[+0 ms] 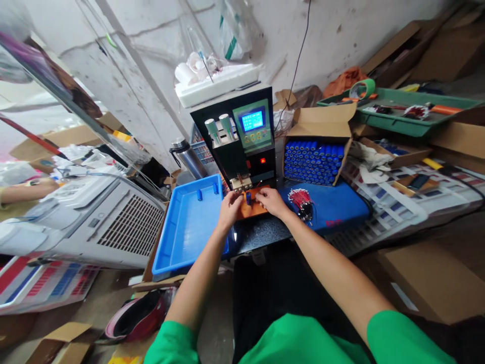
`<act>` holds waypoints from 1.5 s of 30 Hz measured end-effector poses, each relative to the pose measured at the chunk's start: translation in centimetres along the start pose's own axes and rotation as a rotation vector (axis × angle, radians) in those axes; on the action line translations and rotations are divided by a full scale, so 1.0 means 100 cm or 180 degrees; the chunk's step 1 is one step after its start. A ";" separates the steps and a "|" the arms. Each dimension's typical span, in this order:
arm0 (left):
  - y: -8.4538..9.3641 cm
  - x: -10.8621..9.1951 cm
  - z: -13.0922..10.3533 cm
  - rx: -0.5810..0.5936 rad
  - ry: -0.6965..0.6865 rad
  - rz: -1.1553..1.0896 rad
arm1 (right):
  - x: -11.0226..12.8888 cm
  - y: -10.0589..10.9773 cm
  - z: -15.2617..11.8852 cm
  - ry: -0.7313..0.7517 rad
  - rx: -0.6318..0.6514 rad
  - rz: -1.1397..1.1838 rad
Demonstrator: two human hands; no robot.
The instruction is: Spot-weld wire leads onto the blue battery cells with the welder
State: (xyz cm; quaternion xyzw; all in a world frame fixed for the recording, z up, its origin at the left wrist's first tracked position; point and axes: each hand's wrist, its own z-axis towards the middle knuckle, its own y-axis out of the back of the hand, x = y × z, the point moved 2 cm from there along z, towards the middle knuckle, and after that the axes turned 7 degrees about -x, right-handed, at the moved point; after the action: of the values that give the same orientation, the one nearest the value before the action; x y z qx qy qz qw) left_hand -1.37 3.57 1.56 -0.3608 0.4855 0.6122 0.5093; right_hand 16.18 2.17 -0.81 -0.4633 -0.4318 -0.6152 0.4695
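A blue cylindrical battery cell (pixel 248 198) stands upright on the orange board (pixel 254 209) at the foot of a spot-welding machine (pixel 242 151). Just left of the cell is my left hand (pixel 230 208), its thumb and fingers drawn together at the board's edge. On the other side my right hand (pixel 271 201) pinches close to the cell. A thin lead seems to show near its fingertips, but what either hand holds is too small to make out. Above the cell are the machine's electrodes (pixel 239 182), with a lit blue screen (pixel 252 121) higher up.
To the left a blue tray (pixel 178 260) holds two blue cells. A cardboard box (pixel 322 126) full of blue cells stands right of the machine. Before it lies a bundle of red and black wires (pixel 302 203). Another person's arm (pixel 28 191) reaches in at far left.
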 end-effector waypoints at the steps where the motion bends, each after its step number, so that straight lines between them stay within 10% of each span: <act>1: 0.004 0.000 0.000 -0.0022 0.0043 0.0123 | 0.001 0.000 0.000 -0.0004 0.0000 0.0009; 11: 0.018 0.002 -0.011 0.0573 -0.0282 0.1473 | -0.005 0.001 0.002 -0.0035 -0.0108 0.0031; 22: -0.013 -0.008 -0.017 0.0406 0.0046 0.0821 | 0.011 0.008 -0.008 0.0247 0.0598 0.0428; 35: -0.011 -0.003 -0.001 -0.0311 -0.0635 0.1374 | 0.001 0.006 -0.004 0.0093 0.0068 0.0405; 45: -0.022 -0.006 0.009 -0.0028 -0.0596 0.1601 | 0.000 0.009 -0.005 -0.0050 -0.0362 0.0600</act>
State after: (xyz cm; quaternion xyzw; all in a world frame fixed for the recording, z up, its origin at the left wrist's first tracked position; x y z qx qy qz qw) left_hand 0.94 4.27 1.85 -0.1728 0.5079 0.7523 0.3823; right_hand 16.98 1.57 -0.84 -0.5325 -0.3545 -0.5881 0.4948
